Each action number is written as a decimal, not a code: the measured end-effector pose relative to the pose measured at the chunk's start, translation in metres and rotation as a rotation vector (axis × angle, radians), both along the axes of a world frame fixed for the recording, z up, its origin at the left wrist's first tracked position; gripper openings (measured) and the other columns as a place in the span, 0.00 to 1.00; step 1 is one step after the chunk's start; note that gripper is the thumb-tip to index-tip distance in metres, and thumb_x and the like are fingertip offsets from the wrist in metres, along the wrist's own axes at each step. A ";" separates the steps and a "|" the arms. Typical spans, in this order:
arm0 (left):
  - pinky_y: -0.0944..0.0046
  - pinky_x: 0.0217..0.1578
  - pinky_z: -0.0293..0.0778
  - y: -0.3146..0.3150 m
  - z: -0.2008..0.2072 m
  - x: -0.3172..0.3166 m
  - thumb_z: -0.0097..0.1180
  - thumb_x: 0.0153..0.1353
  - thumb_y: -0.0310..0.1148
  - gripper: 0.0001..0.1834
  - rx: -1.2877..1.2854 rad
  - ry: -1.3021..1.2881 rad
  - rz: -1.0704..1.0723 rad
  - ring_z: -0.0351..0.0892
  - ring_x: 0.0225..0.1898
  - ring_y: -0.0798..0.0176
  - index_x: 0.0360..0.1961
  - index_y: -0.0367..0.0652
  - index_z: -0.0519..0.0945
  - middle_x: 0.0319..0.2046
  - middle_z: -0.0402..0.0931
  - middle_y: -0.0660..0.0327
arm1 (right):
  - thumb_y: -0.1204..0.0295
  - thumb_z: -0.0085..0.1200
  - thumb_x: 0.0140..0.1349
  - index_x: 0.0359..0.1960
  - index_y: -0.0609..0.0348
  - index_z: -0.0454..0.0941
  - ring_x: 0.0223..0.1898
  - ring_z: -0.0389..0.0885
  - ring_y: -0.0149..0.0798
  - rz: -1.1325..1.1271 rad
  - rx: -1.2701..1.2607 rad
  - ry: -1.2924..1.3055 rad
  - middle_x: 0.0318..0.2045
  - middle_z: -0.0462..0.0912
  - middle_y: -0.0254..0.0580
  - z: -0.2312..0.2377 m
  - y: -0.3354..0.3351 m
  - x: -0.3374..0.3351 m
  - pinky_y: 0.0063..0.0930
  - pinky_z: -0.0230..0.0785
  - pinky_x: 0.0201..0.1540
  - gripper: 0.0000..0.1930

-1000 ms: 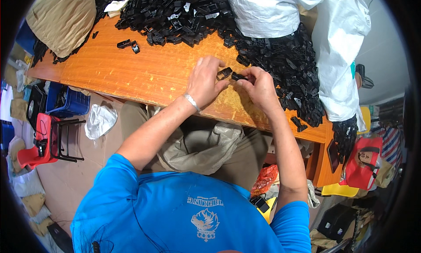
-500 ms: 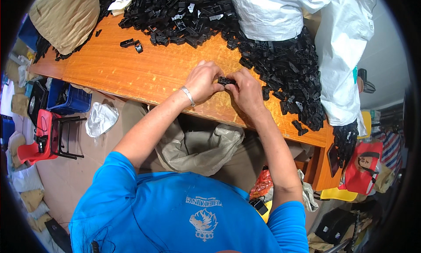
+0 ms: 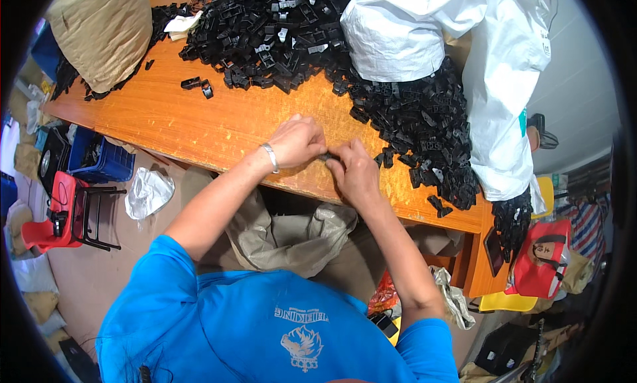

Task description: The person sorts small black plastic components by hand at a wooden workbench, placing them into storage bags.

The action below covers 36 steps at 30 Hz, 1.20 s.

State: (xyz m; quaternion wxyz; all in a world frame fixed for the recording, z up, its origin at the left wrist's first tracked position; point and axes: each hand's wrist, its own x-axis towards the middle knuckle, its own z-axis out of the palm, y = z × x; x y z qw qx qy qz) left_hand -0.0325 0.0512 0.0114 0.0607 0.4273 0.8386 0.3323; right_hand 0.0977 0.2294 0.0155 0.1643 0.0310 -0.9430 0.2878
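One small black part sits between the fingertips of both hands, just above the near edge of the table; only a dark sliver shows, so whether it is one piece or two joined cannot be told. The left hand and the right hand both appear to pinch it — fingers curled, thumbs close. The step in hand looks like fitting or working that part two-handed; the next move probably calls for a steady grip and well-aligned thumbs.

Beyond the left hand lie two loose black pieces, side by side. Past the right hand spreads one heap of black parts — too many to count. Farther out are one tan sack, one blue crate and one red chair.
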 end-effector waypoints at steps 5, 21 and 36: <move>0.52 0.61 0.76 -0.007 0.022 -0.026 0.72 0.61 0.31 0.17 0.017 -0.475 -0.006 0.80 0.58 0.47 0.52 0.41 0.87 0.45 0.85 0.53 | 0.69 0.72 0.62 0.49 0.57 0.89 0.44 0.87 0.58 0.192 -0.090 -0.253 0.43 0.84 0.49 0.025 -0.015 0.033 0.48 0.81 0.47 0.14; 0.49 0.69 0.74 0.085 -0.032 -0.092 0.57 0.64 0.18 0.26 0.096 0.365 0.171 0.73 0.69 0.40 0.65 0.37 0.80 0.69 0.74 0.48 | 0.79 0.58 0.69 0.52 0.61 0.82 0.45 0.86 0.59 -0.203 0.243 0.097 0.47 0.78 0.54 -0.008 0.034 -0.061 0.51 0.82 0.47 0.11; 0.39 0.74 0.62 -0.025 -0.011 -0.079 0.69 0.61 0.30 0.35 0.072 0.475 0.609 0.65 0.75 0.39 0.72 0.51 0.77 0.70 0.70 0.46 | 0.78 0.65 0.65 0.55 0.61 0.82 0.53 0.82 0.56 -0.253 0.196 0.066 0.51 0.77 0.51 0.002 0.009 -0.021 0.47 0.78 0.53 0.17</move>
